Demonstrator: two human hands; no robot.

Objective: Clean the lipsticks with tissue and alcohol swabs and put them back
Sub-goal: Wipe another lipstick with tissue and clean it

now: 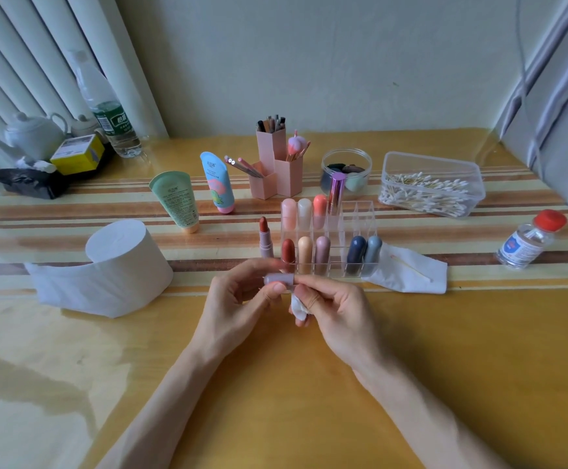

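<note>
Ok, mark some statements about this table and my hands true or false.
1. The left hand grips a lilac lipstick tube. True.
2. The right hand holds nothing. False: it holds a tissue wad.
3. The alcohol bottle is uncapped. False: its red cap is on.
4. An uncapped lipstick stands outside the organizer. True.
5. A swab lies on the tissue sheet beside the organizer. True.
</note>
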